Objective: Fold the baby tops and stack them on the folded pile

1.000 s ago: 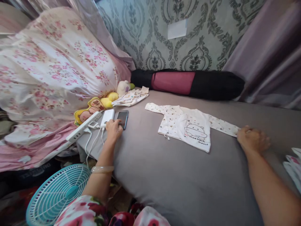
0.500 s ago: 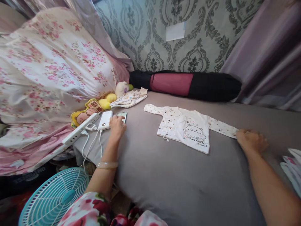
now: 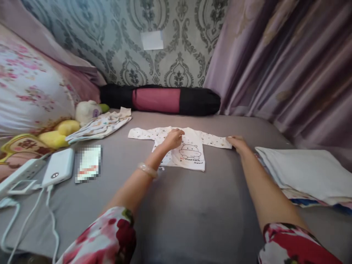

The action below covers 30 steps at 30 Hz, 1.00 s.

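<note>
A small white baby shirt (image 3: 189,136) lies spread on the grey bed sheet (image 3: 187,205), its speckled sleeves stretched to both sides. A cartoon animal and lettering are printed on its front. My left hand (image 3: 173,139) is over the upper middle of the shirt, fingers loosely bent and nothing visible in them. Whether it touches the cloth is hard to tell. At the right sleeve's cuff, my right hand (image 3: 238,143) pinches the cloth between its fingers. A tie string (image 3: 161,168) shows at the shirt's lower left edge.
Folded clothes (image 3: 310,172) are stacked at the right. Left of the shirt lie another patterned garment (image 3: 103,124), plush toys (image 3: 59,134), a phone (image 3: 88,163), a white power bank (image 3: 59,167) and a power strip (image 3: 23,176) with cables. A black-and-pink bolster (image 3: 156,99) lines the wall.
My left hand has left the phone and moved right, over the shirt. My right hand stays at the sleeve cuff. The view has turned right, bringing the folded stack further in.
</note>
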Motion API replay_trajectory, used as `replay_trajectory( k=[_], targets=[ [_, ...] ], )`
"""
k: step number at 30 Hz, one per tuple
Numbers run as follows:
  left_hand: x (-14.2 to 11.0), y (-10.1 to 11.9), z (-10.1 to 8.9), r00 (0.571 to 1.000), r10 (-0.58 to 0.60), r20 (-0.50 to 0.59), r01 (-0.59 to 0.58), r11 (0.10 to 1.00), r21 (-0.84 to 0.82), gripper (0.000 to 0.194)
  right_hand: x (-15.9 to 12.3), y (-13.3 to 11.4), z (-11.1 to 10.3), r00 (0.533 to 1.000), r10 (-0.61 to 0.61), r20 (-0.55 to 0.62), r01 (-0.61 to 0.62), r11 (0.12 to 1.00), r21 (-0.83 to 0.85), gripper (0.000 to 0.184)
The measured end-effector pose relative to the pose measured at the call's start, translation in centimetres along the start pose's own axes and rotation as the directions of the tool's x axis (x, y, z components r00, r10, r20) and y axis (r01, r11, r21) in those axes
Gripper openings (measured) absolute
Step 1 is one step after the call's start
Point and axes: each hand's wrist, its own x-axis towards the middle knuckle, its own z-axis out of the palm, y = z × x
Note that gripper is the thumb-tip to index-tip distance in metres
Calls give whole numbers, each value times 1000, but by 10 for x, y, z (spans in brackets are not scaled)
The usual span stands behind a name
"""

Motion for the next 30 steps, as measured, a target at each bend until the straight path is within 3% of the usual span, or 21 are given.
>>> replay_trajectory(
  k=[3,5,9,13,19,23,30],
  targets=[
    [31,17,34,995,82,59,-80,996,-43,34,-6,-6,1,996,81,-22,-79,993,84,3],
    [46,24,53,989,102,111,-98,994,-41,36,-8,-9,2,996,72,-47,-62,982,179,5],
    [61,27,73,970,89,228,-90,996,-8,47,-9,-15,6,993,109,-54,-82,927,365,8],
    [64,24,70,941,23,338,-30,999,14,64,-11,-30,6,965,262,18,-231,816,530,8],
    [68,22,57,880,-17,475,9,1000,20,88,-21,-66,7,956,265,127,-278,674,684,7],
    [74,28,50,862,-16,507,-2,999,34,105,-32,-91,16,968,183,174,-252,645,722,5],
    [82,38,41,847,-46,530,-8,995,98,95,-49,-120,48,956,155,248,-288,654,699,7]
  ],
)
